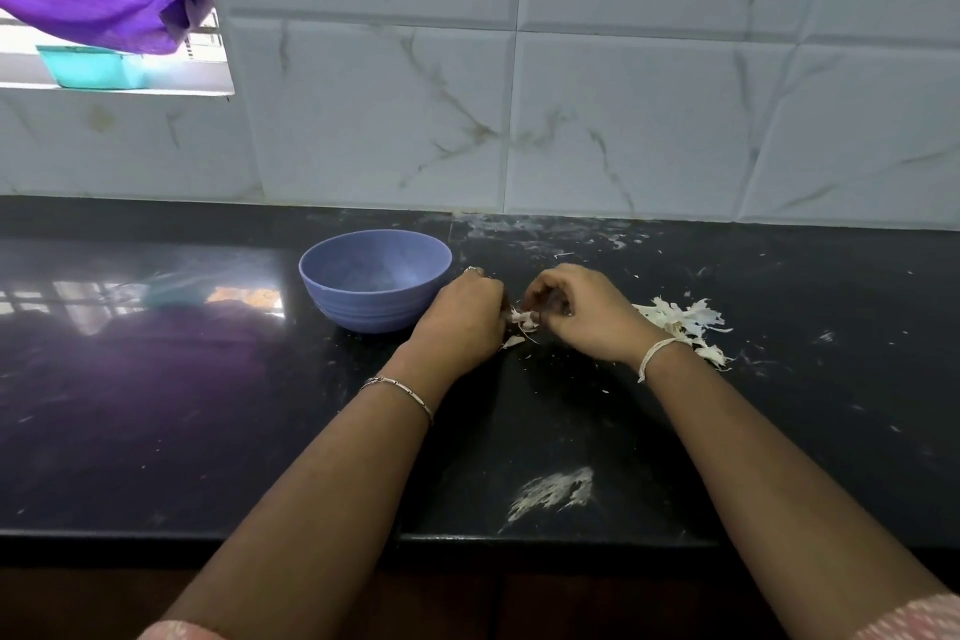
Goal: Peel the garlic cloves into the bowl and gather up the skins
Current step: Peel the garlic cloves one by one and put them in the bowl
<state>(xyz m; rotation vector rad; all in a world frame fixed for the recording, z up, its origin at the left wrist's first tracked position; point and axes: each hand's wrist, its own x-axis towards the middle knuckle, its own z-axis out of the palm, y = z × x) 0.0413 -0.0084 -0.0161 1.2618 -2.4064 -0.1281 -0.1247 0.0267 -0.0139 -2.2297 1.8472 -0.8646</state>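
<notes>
Both hands are together at mid-counter (208, 405). The left hand (462, 317) and right hand (576, 312) have curled fingers pinching one clove (523, 320) between them, its skin partly loose. The bowl (374, 299) stands just left of the left hand. A pile of skins (685, 322) lies right of the right hand. One scrap (513, 341) lies under the hands.

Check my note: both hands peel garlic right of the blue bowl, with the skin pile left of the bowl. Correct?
No: the head view shows the skin pile right of the bowl, beyond the right hand. The rest holds.
</notes>
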